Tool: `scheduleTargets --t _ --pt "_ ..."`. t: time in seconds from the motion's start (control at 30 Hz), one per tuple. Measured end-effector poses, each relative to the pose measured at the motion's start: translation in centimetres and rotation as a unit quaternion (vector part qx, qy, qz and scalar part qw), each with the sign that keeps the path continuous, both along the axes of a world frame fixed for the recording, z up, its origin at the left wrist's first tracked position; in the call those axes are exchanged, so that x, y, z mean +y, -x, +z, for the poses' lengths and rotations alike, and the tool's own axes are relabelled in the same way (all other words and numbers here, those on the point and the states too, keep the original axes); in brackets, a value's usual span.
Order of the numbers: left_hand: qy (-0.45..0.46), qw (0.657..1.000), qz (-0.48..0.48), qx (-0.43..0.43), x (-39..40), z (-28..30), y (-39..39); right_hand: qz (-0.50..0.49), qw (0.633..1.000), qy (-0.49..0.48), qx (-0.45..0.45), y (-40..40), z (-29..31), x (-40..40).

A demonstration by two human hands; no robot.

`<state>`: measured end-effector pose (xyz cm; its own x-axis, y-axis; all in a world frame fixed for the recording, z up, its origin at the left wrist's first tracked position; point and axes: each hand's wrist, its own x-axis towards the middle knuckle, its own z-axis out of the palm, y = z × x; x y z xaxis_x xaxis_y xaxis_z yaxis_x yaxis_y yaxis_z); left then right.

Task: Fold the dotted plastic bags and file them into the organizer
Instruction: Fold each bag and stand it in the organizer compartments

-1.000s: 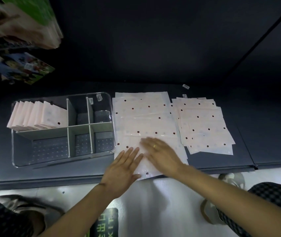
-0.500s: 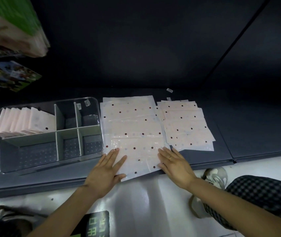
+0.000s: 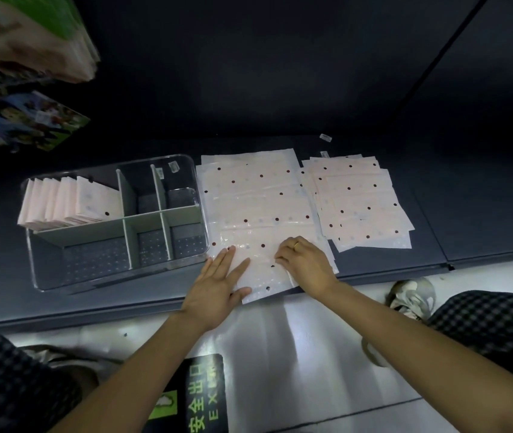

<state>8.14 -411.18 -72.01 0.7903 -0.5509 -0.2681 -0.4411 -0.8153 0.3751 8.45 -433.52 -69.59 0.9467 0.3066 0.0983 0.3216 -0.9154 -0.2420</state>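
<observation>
Left hand lies flat, fingers straight and spread, pressing the near left corner of the top dotted bag. Right hand sits just beside it on the same sheet, fingers curled down with the tips dug into the plastic (whether they actually pinch up a fold, I cannot tell). The bag lies spread on the dark tabletop, its near edge hanging slightly over the front lip.

This looks like thin, glossy film: light, limp, probably slippery against the sheets beneath, so one palm pinning while the other lifts makes sense. I'd judge the best hold to be the overhanging near edge or a corner, where fingers can get under.

To the right, a loose stack of bags waits, fanned and overlapping. To the left, touching the spread bag's edge, stands the clear organizer, with folded bags filed upright in its far left compartment; the other compartments show no bags.
</observation>
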Motion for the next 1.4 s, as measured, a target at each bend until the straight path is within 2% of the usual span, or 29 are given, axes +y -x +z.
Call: scheduleTargets --t 0.2,0.37,0.43,0.53,0.67,0.73,0.8,0.87,0.93,1.07,1.13,1.27,1.4 --pt "0.015 0.999 0.024 0.015 -0.2 0.9 0.0 0.030 0.999 0.012 -0.015 -0.4 0.3 -0.3" --pt "0.022 0.998 0.052 0.009 -0.6 1.6 0.3 0.063 0.988 0.134 -0.033 -0.7 0.9 0.1" --pt "0.032 0.997 0.066 -0.001 -0.7 2.0 0.4 0.049 0.989 0.135 -0.022 -0.9 1.5 0.5" --pt "0.068 0.993 0.084 -0.054 -0.7 2.8 0.6 0.041 0.994 0.072 0.067 -1.4 2.3 0.4" --pt "0.133 0.979 0.074 -0.135 -0.9 4.2 0.8 0.056 0.970 -0.049 0.230 -0.9 4.8 -1.1" --pt "0.149 0.977 0.069 -0.138 -1.2 5.0 0.8 0.065 0.956 -0.072 0.278 -0.7 6.1 -1.7" --pt "0.155 0.979 0.089 -0.095 -1.6 5.5 0.7 0.071 0.947 -0.056 0.307 -0.8 7.0 -2.2" --pt "0.160 0.978 0.121 -0.054 -1.8 5.8 0.6 0.063 0.950 -0.039 0.303 -1.3 7.1 -2.3" --pt "0.169 0.975 0.138 -0.053 -1.7 6.1 0.5 0.047 0.960 -0.040 0.275 -2.1 6.8 -1.9" --pt "0.142 0.961 0.103 -0.212 -1.3 6.2 0.8 0.018 0.967 -0.031 0.252 -4.5 5.3 -0.6" --pt "0.136 0.957 0.059 -0.248 -1.6 5.6 1.3 0.013 0.966 -0.014 0.259 -5.5 4.3 -0.1" --pt "0.089 0.977 -0.013 -0.193 -2.0 3.4 2.9 -0.008 0.965 -0.026 0.260 -6.2 2.8 0.5" --pt "0.015 0.985 -0.027 -0.170 -1.8 1.4 3.8 0.000 0.965 -0.017 0.261 -6.3 2.1 1.0"
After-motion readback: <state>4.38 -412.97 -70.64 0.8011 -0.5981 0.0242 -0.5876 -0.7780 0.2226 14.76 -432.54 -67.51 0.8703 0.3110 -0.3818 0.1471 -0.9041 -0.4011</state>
